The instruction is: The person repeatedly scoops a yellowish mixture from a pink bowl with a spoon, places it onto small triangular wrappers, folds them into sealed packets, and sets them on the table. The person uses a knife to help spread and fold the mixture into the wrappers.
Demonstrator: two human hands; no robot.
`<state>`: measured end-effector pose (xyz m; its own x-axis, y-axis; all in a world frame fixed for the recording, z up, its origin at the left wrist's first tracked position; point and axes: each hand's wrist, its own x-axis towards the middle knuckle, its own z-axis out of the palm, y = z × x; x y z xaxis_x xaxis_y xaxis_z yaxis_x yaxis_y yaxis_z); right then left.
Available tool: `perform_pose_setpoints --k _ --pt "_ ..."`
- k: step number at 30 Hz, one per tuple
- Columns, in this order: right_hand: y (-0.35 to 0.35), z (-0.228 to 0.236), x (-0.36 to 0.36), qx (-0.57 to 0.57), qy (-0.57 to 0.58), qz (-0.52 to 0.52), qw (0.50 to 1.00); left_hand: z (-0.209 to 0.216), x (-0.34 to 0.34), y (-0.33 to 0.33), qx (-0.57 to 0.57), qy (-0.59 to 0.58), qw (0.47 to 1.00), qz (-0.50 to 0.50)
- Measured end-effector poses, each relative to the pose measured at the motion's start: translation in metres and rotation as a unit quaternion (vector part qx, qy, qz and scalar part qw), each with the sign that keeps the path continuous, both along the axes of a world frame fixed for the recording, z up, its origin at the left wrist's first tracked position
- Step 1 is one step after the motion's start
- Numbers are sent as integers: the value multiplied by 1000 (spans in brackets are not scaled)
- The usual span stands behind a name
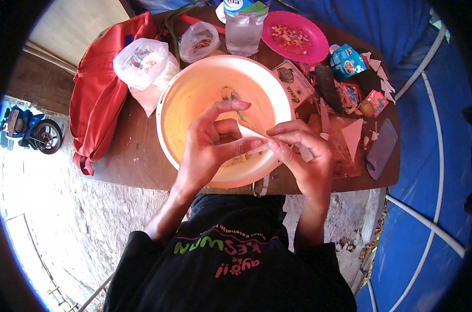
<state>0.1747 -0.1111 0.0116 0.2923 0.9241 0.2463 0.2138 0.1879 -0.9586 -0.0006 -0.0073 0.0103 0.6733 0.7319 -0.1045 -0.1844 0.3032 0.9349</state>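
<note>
Over a big pale bowl, I hold a thin off-white wrapper sheet, folded to a point. My left hand pinches its left side between the thumb and curled fingers, with the index finger raised. My right hand grips the sheet's right end between thumb and fingertips. A metal spoon leans inside the bowl, and some pale filling shows at the bottom, partly hidden by my hands. Whether the folded sheet has anything inside, I cannot tell.
Behind the bowl stand a water bottle and a pink plate of chopped pieces. A red bag and plastic bags lie left. On the right are a cutting board, a knife, a triangular sheet and seasoning packets.
</note>
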Motion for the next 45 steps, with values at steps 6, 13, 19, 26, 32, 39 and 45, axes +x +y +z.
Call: perform_pose_setpoints --k 6,13,19,26,32,39,45 --pt "1 4 0 4 144 10 989 -13 1 10 -242 -82 966 -28" --pt "6 6 -14 112 -247 -122 955 -23 2 6 -414 -201 886 -49" --pt "7 4 -22 105 -385 -115 910 -27 7 4 -434 -228 869 -63" --pt "7 -4 -21 146 -317 -104 932 -22 7 6 -437 -244 864 -49" --pt "10 -8 -29 76 -45 -129 988 -21 14 -2 -313 -229 922 -4" --pt "14 -11 -35 108 -28 -132 985 -24 17 -7 -232 -244 942 0" --pt "13 -9 -32 94 62 -109 988 -17 18 -10 -109 -180 976 61"
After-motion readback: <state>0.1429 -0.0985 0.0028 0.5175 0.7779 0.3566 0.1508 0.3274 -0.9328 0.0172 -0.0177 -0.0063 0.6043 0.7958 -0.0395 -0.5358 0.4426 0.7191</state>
